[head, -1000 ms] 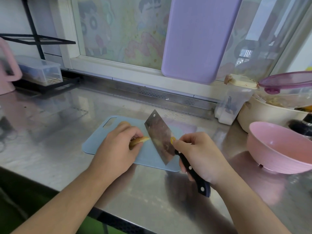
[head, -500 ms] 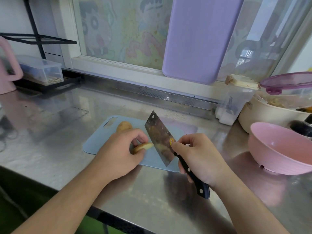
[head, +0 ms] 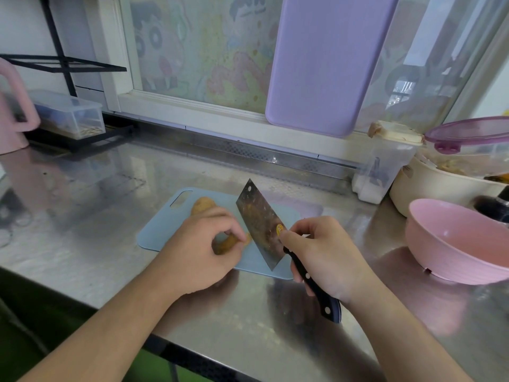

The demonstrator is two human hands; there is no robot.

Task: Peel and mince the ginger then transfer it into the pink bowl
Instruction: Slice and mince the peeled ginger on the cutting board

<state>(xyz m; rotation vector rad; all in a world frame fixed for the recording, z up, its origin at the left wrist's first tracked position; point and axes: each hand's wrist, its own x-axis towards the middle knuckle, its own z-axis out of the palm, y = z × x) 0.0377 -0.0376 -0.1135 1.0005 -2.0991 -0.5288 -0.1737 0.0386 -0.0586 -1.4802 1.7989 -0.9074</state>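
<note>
On the light blue cutting board [head: 157, 232] my left hand [head: 198, 252] pinches a tan piece of ginger [head: 227, 244] between thumb and fingertips. A second, rounder ginger piece [head: 202, 205] lies on the board just beyond that hand. My right hand [head: 322, 252] grips the black handle of a cleaver [head: 260, 221], whose blade stands tilted on the board right next to the held ginger. The pink bowl [head: 454, 244] sits on the steel counter to the right, with nothing visible inside.
A cream pot [head: 429, 188] with a purple-lidded container [head: 473, 144] and a clear canister [head: 385, 166] crowd the back right. A purple board [head: 325, 64] leans on the window. A clear box [head: 68, 114] and a pink jug [head: 13, 111] stand at the back left.
My left hand has drawn back toward me with one ginger piece, uncovering the rounder piece behind it. The cleaver has stayed nearly in place.
</note>
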